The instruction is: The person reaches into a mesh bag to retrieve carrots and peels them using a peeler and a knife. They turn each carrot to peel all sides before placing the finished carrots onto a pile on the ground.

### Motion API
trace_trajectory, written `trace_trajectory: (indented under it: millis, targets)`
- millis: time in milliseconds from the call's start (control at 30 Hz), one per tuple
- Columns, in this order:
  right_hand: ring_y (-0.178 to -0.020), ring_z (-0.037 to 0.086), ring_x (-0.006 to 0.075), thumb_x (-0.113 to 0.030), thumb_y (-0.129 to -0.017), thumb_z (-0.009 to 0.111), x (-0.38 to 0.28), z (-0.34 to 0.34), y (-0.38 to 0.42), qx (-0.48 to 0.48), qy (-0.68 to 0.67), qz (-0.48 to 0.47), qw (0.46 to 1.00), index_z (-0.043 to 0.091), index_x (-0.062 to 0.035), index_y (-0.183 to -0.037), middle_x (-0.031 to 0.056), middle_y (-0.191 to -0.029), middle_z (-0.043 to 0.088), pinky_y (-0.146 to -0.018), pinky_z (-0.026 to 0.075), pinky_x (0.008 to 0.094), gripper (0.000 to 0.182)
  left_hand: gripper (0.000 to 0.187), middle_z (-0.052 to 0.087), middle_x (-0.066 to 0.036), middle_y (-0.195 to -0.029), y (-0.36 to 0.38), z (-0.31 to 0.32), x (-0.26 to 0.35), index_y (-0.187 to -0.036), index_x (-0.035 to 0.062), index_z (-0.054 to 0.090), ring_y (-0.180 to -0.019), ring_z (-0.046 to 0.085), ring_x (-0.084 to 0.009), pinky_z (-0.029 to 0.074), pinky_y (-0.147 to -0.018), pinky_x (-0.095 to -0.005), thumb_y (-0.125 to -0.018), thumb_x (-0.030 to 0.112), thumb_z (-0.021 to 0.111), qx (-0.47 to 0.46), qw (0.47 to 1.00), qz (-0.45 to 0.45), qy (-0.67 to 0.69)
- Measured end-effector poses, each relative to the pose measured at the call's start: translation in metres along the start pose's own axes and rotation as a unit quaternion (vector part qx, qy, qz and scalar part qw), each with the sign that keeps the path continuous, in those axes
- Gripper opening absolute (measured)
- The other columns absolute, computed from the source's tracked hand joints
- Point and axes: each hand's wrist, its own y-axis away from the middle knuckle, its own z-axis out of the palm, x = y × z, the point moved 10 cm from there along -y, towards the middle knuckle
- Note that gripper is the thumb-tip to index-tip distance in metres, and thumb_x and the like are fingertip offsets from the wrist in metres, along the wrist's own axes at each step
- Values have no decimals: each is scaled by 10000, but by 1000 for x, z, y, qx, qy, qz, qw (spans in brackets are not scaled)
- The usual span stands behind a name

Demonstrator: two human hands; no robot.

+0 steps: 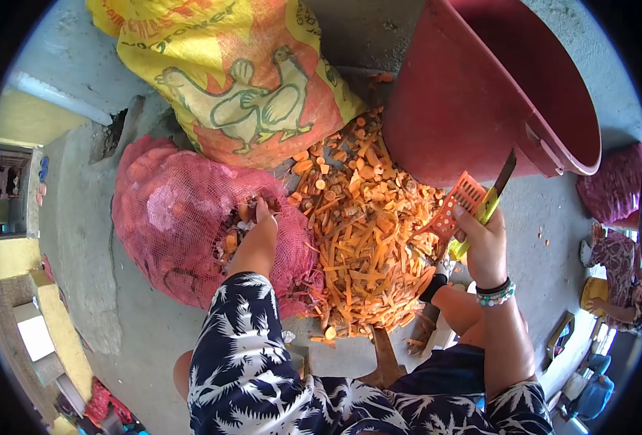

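Observation:
My left hand point(263, 219) reaches into the opening of a pink mesh sack point(168, 217); its fingertips are partly hidden among the contents, and what they touch is hard to make out. In my right hand point(485, 246) are a knife point(489, 206) with a yellow-green handle, its dark blade pointing up, and an orange perforated plastic tool point(457, 206) on the blade's left side. Between my hands lies a large heap of cut orange pieces and peelings point(371, 246).
A yellow and orange printed sack point(241, 87) stands beyond the mesh sack. At the upper right is a big red tub point(451, 94). Another purple-pink sack point(614, 185) and a person point(618, 268) are at the far right. A wooden piece point(386, 359) lies below the heap.

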Motion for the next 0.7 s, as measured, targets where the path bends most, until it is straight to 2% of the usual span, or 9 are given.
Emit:
trace_trajectory:
  millis: [200,267,367,433,467,500,600,667,700]
  targets:
    - [-658,487,47,-57,-785,605,-18,12,2,-38,23,-54,998,533,1,-978,-7,-793,576,-565,401,206,214,315,569,19,-1059,73,-21,-2,-1079,185,624,-1078,407,-240,294,-844,-507,-767,226,613,89,984,29,-148]
    - [-682,505,62,-60,-780,613,-20,15,3,-49,34,-58,996,529,8,-988,-1,-808,580,-600,422,217,234,418,434,-40,-1274,161,-57,-47,-1254,125,473,-1214,311,-311,238,-883,-535,-859,259,441,109,992,23,-57]
    - [-736,543,78,-58,-782,622,-26,27,12,-77,7,-53,996,525,9,-1008,15,-839,592,-653,447,220,254,429,528,-21,-1164,205,-67,-121,-1167,145,565,-1082,379,-271,289,-841,-478,-864,418,432,292,915,-168,221]
    - [-776,547,81,-50,-776,629,-25,36,23,-103,-13,-44,994,518,4,-1024,24,-870,594,-679,455,230,277,538,573,-64,-1058,283,-77,-160,-1148,163,577,-1028,396,-273,288,-817,-415,-826,558,405,241,937,-139,214]
    - [-787,548,85,-51,-774,633,-23,41,31,-118,-19,-42,992,515,3,-1031,27,-881,594,-690,459,238,288,499,594,-62,-1028,380,-89,-196,-1022,137,650,-1034,403,-267,312,-781,-397,-780,543,487,393,807,-231,376]
    - [-789,545,93,-58,-769,641,-21,46,38,-141,-7,-60,988,512,4,-1036,29,-880,590,-695,457,247,303,454,599,-71,-1029,348,-62,-185,-908,103,684,-1032,418,-251,328,-784,-378,-696,496,601,298,907,-208,211]
    - [-783,525,130,-99,-724,680,-30,59,67,-179,130,-188,957,509,13,-1027,66,-839,563,-699,439,285,366,412,633,-114,-809,438,-41,-183,-792,-6,671,-773,587,-272,454,-660,-362,-665,385,700,285,853,-88,428]
    - [-763,548,161,-97,-716,674,-43,65,102,-251,193,-225,921,522,9,-1013,112,-822,575,-690,443,303,351,347,631,-76,-728,454,-2,-135,-815,-13,659,-695,601,-184,455,-652,-305,-690,309,698,181,625,88,754]
    - [-763,548,161,-97,-716,674,-48,63,114,-254,193,-233,919,522,9,-1013,112,-822,575,-690,443,303,351,459,619,-66,-853,476,-1,-106,-916,1,636,-860,567,-124,441,-728,-215,-650,367,716,130,463,179,858]
